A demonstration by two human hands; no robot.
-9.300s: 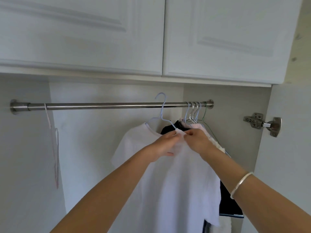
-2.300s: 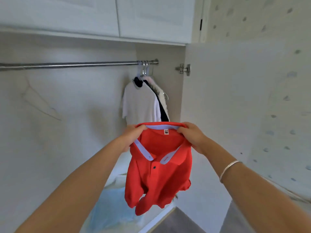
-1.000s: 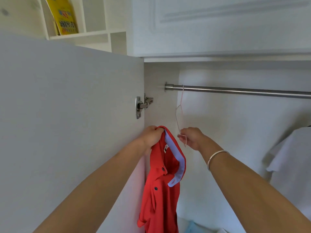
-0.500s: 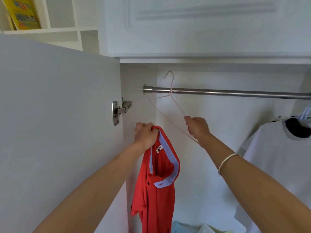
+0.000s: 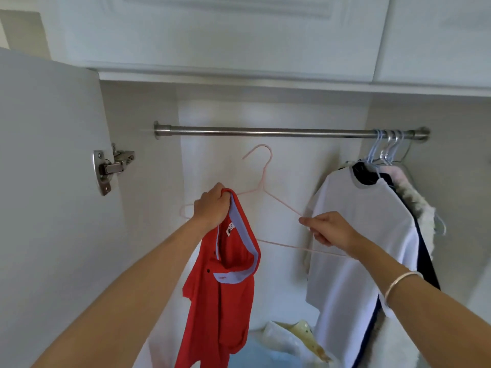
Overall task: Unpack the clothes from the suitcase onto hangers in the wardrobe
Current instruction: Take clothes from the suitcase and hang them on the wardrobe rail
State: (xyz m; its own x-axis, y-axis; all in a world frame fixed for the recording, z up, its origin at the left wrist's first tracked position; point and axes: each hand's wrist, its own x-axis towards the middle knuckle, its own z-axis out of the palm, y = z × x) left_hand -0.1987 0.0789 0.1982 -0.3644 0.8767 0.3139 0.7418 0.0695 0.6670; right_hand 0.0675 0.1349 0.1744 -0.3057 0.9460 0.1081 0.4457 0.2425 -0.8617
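My left hand (image 5: pixel 212 207) grips a red polo shirt (image 5: pixel 221 293) by its pale blue collar; the shirt dangles below the hand. My right hand (image 5: pixel 327 229) pinches the right corner of a thin pink wire hanger (image 5: pixel 263 181), held off the metal rail (image 5: pixel 265 132), its hook just below the bar. The hanger's left end passes behind my left hand. A white T-shirt (image 5: pixel 356 248) hangs at the rail's right end in front of dark and fluffy white garments on several hangers.
The open wardrobe door (image 5: pixel 47 181) with its hinge (image 5: pixel 109 167) stands at the left. Upper cabinet doors (image 5: pixel 212 30) close off the top. Bags and folded items (image 5: pixel 289 341) lie on the wardrobe floor below the shirt.
My right hand has lifted the pink hanger off the rail and brought it down toward the red shirt. The view has swung right, showing the whole rail.
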